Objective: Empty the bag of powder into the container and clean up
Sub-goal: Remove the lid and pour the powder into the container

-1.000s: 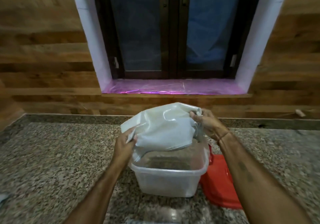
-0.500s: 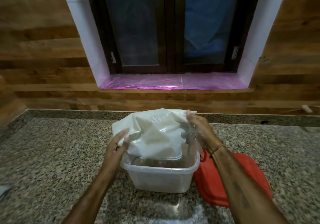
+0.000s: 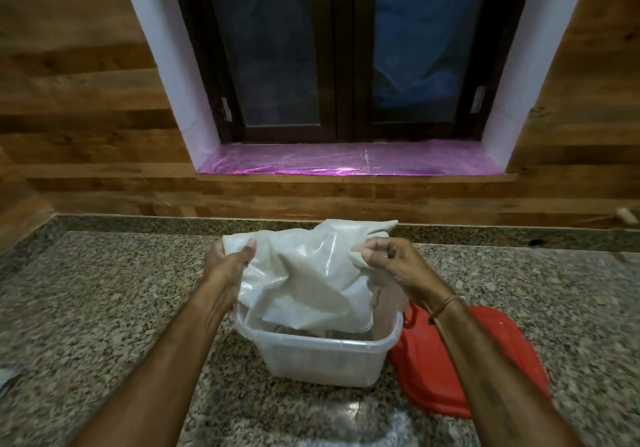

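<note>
- Open room is offered by the granite counter [image 3: 104, 308] to the left of the container; the back is bounded by a raised ledge.
- The bag [image 3: 311, 280] is held upended over the clear container [image 3: 322, 360], its lower end hanging inside; it is judged thin, limp, slick and probably light.
- The container's right side is crowded by the red lid [image 3: 485, 360].
- One upper corner is pinched by the left hand [image 3: 225, 266], the other by the right hand [image 3: 398, 266]; these are judged the best holds.
</note>
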Demonstrator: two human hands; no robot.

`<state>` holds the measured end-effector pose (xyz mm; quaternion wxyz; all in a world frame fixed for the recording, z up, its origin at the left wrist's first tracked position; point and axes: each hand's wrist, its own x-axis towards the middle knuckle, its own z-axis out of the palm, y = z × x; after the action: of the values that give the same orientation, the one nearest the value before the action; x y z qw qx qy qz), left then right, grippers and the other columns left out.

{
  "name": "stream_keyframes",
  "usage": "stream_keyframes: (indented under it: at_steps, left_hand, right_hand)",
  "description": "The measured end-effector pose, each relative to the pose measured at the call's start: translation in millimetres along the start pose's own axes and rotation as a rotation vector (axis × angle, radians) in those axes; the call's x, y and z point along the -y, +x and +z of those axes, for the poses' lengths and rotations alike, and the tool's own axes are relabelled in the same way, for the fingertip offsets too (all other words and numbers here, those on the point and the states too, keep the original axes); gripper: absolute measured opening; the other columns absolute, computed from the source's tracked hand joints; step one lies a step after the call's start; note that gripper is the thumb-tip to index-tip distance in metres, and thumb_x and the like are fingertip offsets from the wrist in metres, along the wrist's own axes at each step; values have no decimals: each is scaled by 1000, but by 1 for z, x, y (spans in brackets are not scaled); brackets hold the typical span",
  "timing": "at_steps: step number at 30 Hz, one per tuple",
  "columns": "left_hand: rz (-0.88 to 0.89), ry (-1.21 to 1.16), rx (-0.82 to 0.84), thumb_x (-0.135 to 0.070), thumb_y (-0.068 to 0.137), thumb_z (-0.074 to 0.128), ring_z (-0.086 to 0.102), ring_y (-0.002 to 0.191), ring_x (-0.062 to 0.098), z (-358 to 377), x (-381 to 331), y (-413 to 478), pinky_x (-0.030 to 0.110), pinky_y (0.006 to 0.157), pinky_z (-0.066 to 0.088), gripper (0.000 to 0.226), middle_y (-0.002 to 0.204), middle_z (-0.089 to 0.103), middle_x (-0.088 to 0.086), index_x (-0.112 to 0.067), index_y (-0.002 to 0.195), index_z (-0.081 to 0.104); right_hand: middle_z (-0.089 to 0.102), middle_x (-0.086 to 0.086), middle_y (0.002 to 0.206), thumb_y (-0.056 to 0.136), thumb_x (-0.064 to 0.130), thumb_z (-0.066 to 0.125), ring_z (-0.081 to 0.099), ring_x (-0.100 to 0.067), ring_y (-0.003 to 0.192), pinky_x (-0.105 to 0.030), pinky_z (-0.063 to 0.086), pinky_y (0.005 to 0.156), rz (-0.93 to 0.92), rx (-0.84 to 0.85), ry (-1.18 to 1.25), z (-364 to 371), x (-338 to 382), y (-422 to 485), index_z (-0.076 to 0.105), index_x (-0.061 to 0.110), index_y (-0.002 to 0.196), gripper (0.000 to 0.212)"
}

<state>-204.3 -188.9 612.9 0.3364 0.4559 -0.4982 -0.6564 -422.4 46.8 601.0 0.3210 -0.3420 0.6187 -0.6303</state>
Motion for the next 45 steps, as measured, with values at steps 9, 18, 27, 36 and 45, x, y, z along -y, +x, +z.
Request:
stream_keyframes:
  at_steps: [9, 18, 27, 36, 45]
  left_hand:
    - [142, -185, 47, -20, 85, 77, 69, 113, 42, -8, 8, -23, 66, 95, 54, 45, 125, 69, 23, -11, 126, 59]
    - [112, -316, 165, -18, 79, 78, 64, 114, 37, -17, 6, -24, 51, 80, 63, 66, 123, 66, 24, 5, 136, 51]
    - [222, -311, 283, -28, 63, 86, 74, 86, 19, -11, -11, -30, 37, 66, 65, 65, 100, 73, 7, -17, 116, 50]
    - [278, -213, 280, -14, 73, 77, 73, 75, 13, -11, -15, -38, 34, 57, 62, 31, 86, 74, -1, -20, 89, 51]
    - [443, 228, 277, 2, 84, 76, 72, 78, 17, -38, -37, -34, 29, 60, 60, 18, 90, 75, 6, -3, 99, 68]
  right_hand:
    - [56, -7, 139, 80, 36, 88, 67, -26, 117, -42, 63, 87, 172, -241, 174, 11, 18, 9, 25, 30, 148, 93]
    - [81, -8, 104, 90, 15, 79, 79, -22, 91, -34, 65, 70, 124, -330, 344, 17, 21, 34, 70, 15, 113, 25]
    - [75, 1, 103, 98, 3, 61, 75, -12, 89, -30, 63, 70, -86, -263, 554, 0, 11, 30, 58, 15, 118, 24]
    - [69, -8, 126, 88, -8, 71, 69, -21, 113, -27, 61, 79, -62, -142, 89, -34, 29, 36, 59, 19, 136, 56]
    - [65, -3, 132, 89, 3, 75, 67, -24, 118, -43, 64, 90, -160, -51, -276, -46, 49, 45, 69, 23, 128, 44]
